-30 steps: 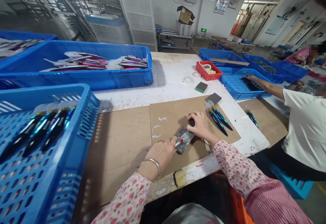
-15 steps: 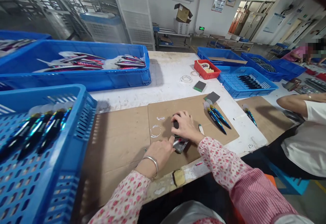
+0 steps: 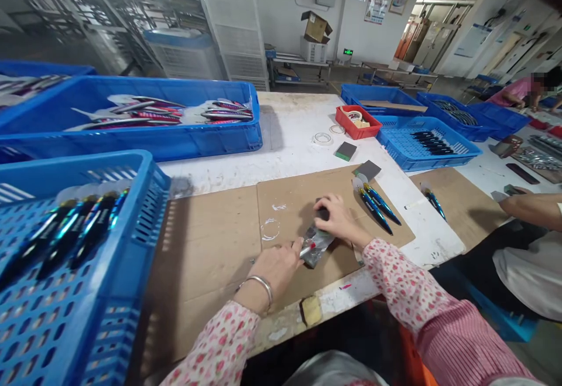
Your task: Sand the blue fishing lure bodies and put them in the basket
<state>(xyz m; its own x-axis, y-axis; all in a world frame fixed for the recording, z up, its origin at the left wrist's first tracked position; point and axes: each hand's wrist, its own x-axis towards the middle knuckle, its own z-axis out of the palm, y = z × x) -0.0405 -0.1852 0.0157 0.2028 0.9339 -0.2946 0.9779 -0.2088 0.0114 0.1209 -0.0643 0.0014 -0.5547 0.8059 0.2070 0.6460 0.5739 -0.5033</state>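
- Two bare hands working close together over brown cardboard [image 3: 215, 222], laid on a white tabletop [image 3: 302, 116].
- Left hand [image 3: 277, 266]: palm down, silver bangle at wrist, fingers drawn together, pinching a slim pale piece with a red end [image 3: 312, 246]. Near part of piece hidden by fingers.
- Right hand [image 3: 340, 219]: thumb and fingers curled, gripping a dark block [image 3: 322, 214] at its sides.
- Grey glossy piece [image 3: 322, 242]: on the cardboard between both hands, slanting away toward the right hand, far end partly covered. Red end overlapping it in this view; cannot tell whether touching. Same doubt for contact with the dark block.
- Right of the right hand: two dark pointed pieces with blue sheen [image 3: 372, 207], side by side on the cardboard, clear rounded ends facing away.
- Just beyond those ends: flat grey block [image 3: 367, 169] at the cardboard's far edge.
- Farther off, on bare tabletop: green-edged block [image 3: 346, 150], tape roll [image 3: 324, 142], red basket [image 3: 364, 132] with more rolls inside.
- Left side: light-blue perforated basket [image 3: 144, 198] holding several dark shiny pieces; behind it, dark-blue bin [image 3: 206, 143] with pink and silver ones.
- Near table edge: yellowish block [image 3: 311, 310].
- Far right: co-worker's forearm [image 3: 535, 209] over neighbouring cardboard.
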